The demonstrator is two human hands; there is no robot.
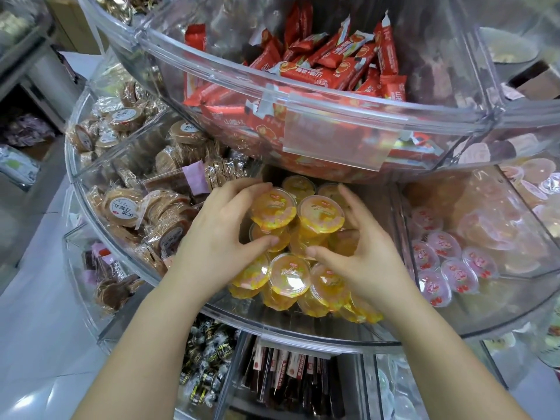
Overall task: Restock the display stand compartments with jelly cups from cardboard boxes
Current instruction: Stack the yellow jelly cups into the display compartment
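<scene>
Everything here sits around the orange jelly cup compartment [230, 301] in the middle tier of the clear display stand [303, 104], so that's the landmark.

Left of it: a compartment of round brown wafer-ish discs in clear wrap [127, 204], too many to count. Then the left hand [224, 234], fingers curled round the left side of a small heap of orange jelly cups [272, 209], with one cup pinched between thumb and fingers. Right next to it, the right hand [360, 256] cups the other side of the same heap, fingers bent around it too. So both are grasping, neither is released. The heap held between them looks like five or six cups, hanging right over the compartment and touching the cups already in there.

About ten or so more orange cups lie loose in the compartment, some tipped on their sides against the front wall. Honestly can't give an exact count, they overlap.

Right of the compartment: pink jelly cups [442, 262], roughly ten visible. Above it: red snack sachets [321, 71], dozens.

What could go wrong: the heap is only squeezed from two sides, so if either hand eases off unevenly the middle cups probably drop out and could bounce over the low front wall. Could also spill across the divider into the pink ones.
</scene>
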